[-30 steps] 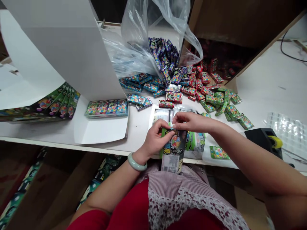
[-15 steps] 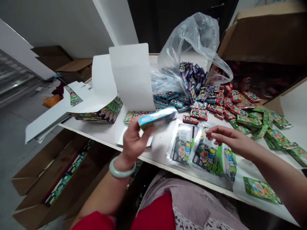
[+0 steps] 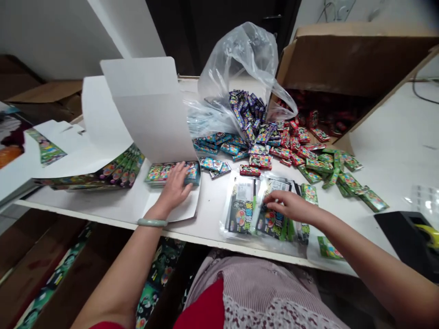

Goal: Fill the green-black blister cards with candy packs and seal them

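Observation:
My left hand (image 3: 174,188) lies flat, fingers stretched, on a row of small colourful packs (image 3: 158,172) stacked in an open white display carton (image 3: 151,114). A pale green bangle sits on that wrist. My right hand (image 3: 291,205) rests with bent fingers on a pile of clear bags with dark printed fronts (image 3: 244,211) near the table's front edge. I see nothing gripped in it.
A clear plastic bag (image 3: 236,64) spills purple packs (image 3: 247,112). Blue packs (image 3: 219,142), red packs (image 3: 297,139) and green packs (image 3: 343,176) lie loose. A cardboard box (image 3: 346,64) lies on its side. Flat printed cartons (image 3: 116,169) are left, a tape dispenser (image 3: 409,240) right.
My left hand carried a filled blue pack to the left and laid it on the row in the white carton. My right hand dropped onto the pile of bags. The camera swung left.

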`<state>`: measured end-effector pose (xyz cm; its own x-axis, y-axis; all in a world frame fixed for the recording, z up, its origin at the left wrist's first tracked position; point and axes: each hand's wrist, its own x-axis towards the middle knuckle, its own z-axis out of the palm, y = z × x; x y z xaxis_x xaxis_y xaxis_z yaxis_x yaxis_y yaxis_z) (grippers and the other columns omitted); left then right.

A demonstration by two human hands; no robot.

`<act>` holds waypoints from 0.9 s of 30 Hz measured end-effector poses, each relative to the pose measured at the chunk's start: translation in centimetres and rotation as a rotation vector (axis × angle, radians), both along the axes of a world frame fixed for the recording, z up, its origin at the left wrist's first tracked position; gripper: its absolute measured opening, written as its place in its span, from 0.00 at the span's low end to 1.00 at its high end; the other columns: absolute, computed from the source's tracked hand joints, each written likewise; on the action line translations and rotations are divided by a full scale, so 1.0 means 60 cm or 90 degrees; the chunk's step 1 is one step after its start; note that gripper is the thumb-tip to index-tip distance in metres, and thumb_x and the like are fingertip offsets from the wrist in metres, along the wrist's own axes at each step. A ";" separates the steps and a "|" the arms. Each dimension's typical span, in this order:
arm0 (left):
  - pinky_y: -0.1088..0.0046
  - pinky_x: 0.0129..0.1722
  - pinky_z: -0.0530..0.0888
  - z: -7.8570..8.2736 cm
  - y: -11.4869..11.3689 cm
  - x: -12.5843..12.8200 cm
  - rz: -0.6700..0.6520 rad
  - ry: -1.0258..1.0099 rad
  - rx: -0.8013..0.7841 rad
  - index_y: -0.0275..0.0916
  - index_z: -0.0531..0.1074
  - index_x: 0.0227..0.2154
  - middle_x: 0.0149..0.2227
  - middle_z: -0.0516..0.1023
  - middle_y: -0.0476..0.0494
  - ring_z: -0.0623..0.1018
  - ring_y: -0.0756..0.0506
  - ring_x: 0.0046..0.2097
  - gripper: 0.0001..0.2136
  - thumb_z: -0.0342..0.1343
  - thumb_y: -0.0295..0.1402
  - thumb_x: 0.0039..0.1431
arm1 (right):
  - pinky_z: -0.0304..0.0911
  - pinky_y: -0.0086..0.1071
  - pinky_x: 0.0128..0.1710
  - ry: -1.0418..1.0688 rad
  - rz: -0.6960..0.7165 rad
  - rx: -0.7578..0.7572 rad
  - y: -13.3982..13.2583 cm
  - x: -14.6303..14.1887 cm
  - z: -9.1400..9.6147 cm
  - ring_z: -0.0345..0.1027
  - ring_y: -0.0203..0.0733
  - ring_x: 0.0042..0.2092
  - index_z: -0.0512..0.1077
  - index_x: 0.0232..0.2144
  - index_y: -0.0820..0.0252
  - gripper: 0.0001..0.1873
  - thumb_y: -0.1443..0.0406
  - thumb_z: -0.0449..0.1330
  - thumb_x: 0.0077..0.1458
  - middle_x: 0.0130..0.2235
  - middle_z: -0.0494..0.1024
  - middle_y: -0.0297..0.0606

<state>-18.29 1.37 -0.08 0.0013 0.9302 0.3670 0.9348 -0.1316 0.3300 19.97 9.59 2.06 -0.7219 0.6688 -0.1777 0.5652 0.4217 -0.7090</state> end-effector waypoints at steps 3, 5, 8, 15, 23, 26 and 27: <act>0.53 0.58 0.62 0.005 -0.011 0.086 0.026 -0.095 0.045 0.39 0.58 0.55 0.56 0.65 0.34 0.64 0.37 0.59 0.21 0.51 0.36 0.59 | 0.65 0.44 0.45 -0.071 -0.041 0.170 0.031 -0.015 -0.011 0.71 0.52 0.45 0.74 0.40 0.57 0.10 0.66 0.58 0.55 0.44 0.78 0.47; 0.56 0.53 0.67 -0.003 -0.017 0.157 -0.019 -0.159 -0.057 0.38 0.61 0.52 0.49 0.71 0.35 0.70 0.37 0.53 0.22 0.55 0.39 0.57 | 0.64 0.44 0.47 -0.091 -0.028 0.225 0.043 -0.045 -0.019 0.70 0.53 0.47 0.73 0.44 0.60 0.13 0.66 0.58 0.56 0.46 0.76 0.51; 0.57 0.49 0.67 -0.028 -0.013 0.227 0.061 -0.234 -0.181 0.36 0.66 0.43 0.43 0.72 0.37 0.70 0.35 0.49 0.25 0.65 0.41 0.43 | 0.60 0.42 0.53 -0.077 0.030 0.228 0.045 -0.101 -0.034 0.65 0.52 0.53 0.69 0.50 0.65 0.21 0.64 0.60 0.55 0.52 0.72 0.51; 0.72 0.30 0.66 -0.063 0.019 0.212 0.162 -0.396 -0.263 0.39 0.65 0.29 0.24 0.69 0.52 0.71 0.47 0.28 0.08 0.58 0.35 0.50 | 0.54 0.41 0.58 -0.087 0.019 0.222 0.037 -0.147 -0.055 0.58 0.52 0.59 0.62 0.56 0.70 0.35 0.65 0.66 0.48 0.58 0.65 0.55; 0.75 0.26 0.62 -0.059 0.034 0.222 0.186 -0.544 -0.224 0.39 0.65 0.26 0.18 0.64 0.57 0.67 0.50 0.23 0.14 0.64 0.31 0.37 | 0.56 0.45 0.53 -0.095 -0.044 0.231 0.029 -0.163 -0.053 0.60 0.58 0.54 0.67 0.51 0.71 0.35 0.63 0.70 0.41 0.52 0.69 0.58; 0.75 0.26 0.64 -0.051 0.036 0.223 0.161 -0.620 -0.188 0.38 0.67 0.27 0.20 0.66 0.55 0.68 0.50 0.23 0.12 0.62 0.34 0.40 | 0.59 0.41 0.49 -0.068 -0.080 0.237 0.048 -0.163 -0.029 0.63 0.52 0.50 0.70 0.47 0.68 0.24 0.66 0.66 0.47 0.48 0.72 0.53; 0.75 0.26 0.65 -0.045 0.035 0.224 0.150 -0.639 -0.172 0.37 0.67 0.27 0.21 0.68 0.54 0.69 0.50 0.24 0.11 0.61 0.36 0.42 | 0.60 0.39 0.47 -0.058 -0.087 0.240 0.055 -0.159 -0.016 0.65 0.49 0.47 0.72 0.44 0.66 0.18 0.66 0.64 0.49 0.45 0.74 0.50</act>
